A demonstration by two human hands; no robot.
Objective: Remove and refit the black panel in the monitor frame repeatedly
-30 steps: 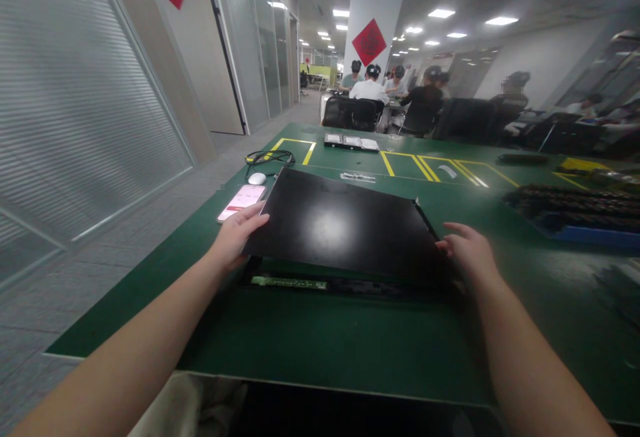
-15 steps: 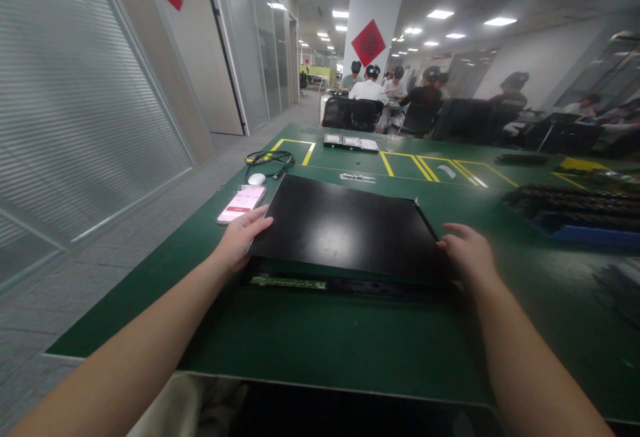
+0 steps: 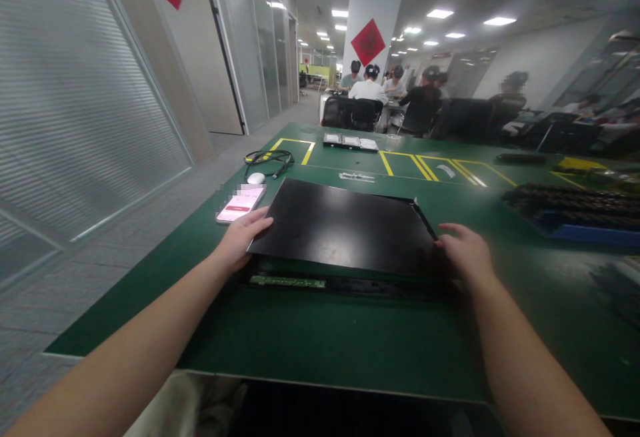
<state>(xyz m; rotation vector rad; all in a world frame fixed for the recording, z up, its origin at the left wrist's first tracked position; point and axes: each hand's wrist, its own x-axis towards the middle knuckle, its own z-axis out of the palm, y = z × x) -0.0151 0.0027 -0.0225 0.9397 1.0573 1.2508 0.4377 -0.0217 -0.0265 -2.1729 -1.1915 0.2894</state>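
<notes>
A thin black display panel (image 3: 340, 223) is tilted above the green table, its surface glossy with a soft reflection. My left hand (image 3: 244, 235) grips its left edge, thumb on top and the other fingers underneath. At the opposite side, my right hand (image 3: 465, 250) pinches the right edge, index finger stretched out. Under the panel lies a black frame (image 3: 380, 287), showing along the near side and at the far right corner. A narrow green circuit board (image 3: 287, 281) sits at the frame's near left. The panel hides most of the frame.
Left of the panel lie a phone (image 3: 241, 205), a white mouse (image 3: 256, 179) and a coiled black cable (image 3: 273, 160). Farther back is a dark tray with white pieces (image 3: 350, 142). Dark parts in a blue tray (image 3: 590, 233) stand at the right. People sit at tables beyond.
The panel's far edge has dropped slightly, and the reflection on its surface has shifted. My right hand has moved a little to the left; my left hand keeps its grip.
</notes>
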